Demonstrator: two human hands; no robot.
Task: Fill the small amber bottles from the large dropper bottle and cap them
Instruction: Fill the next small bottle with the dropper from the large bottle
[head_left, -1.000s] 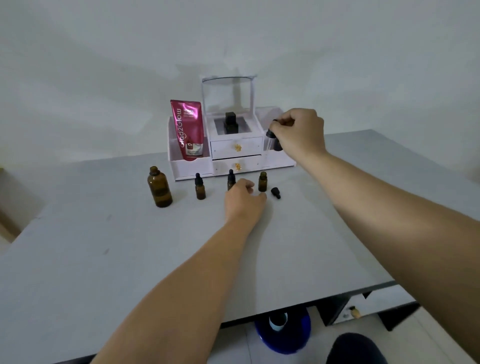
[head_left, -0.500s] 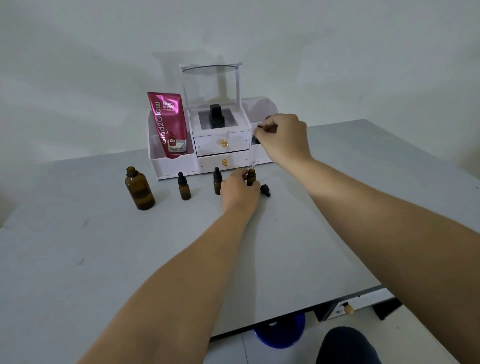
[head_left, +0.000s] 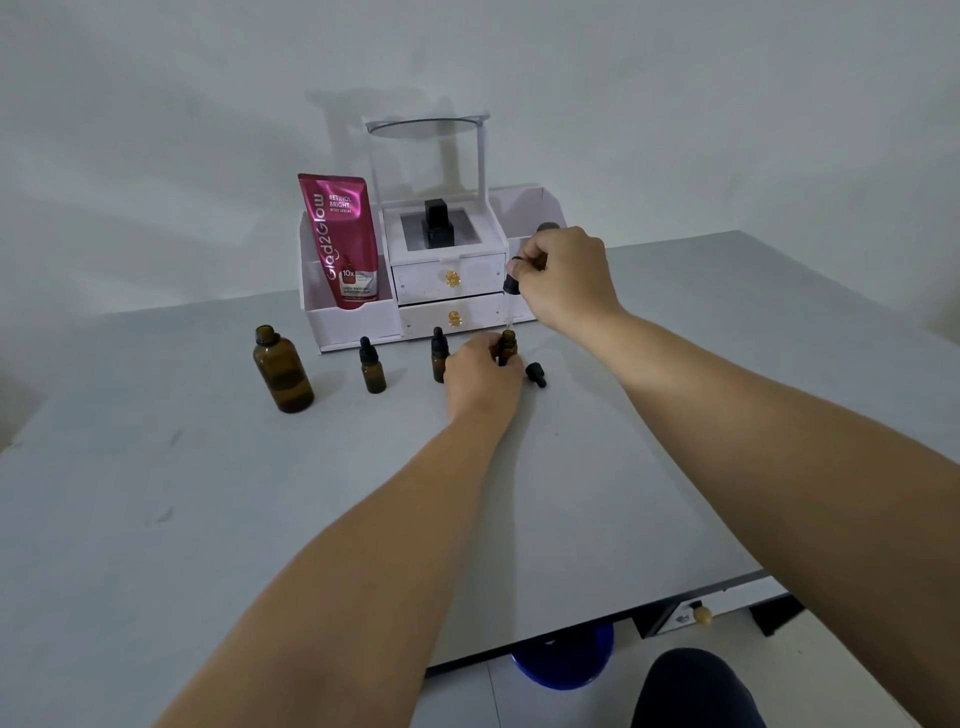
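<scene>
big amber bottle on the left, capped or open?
Open. The large amber bottle stands upright with a bare neck, and the right hand holds its dropper over the small bottle steadied by the left hand.

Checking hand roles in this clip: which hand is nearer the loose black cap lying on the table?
Left. The left hand grips the open small amber bottle right beside the loose black cap; the right hand is raised above, holding the dropper.

1. Right hand (head_left: 566, 280) has come down from the organizer with the dropper (head_left: 510, 291); its glass tip now sits at the open small bottle's (head_left: 507, 347) mouth.
2. Left hand (head_left: 483, 371) has slid forward and closed around that bottle.
</scene>
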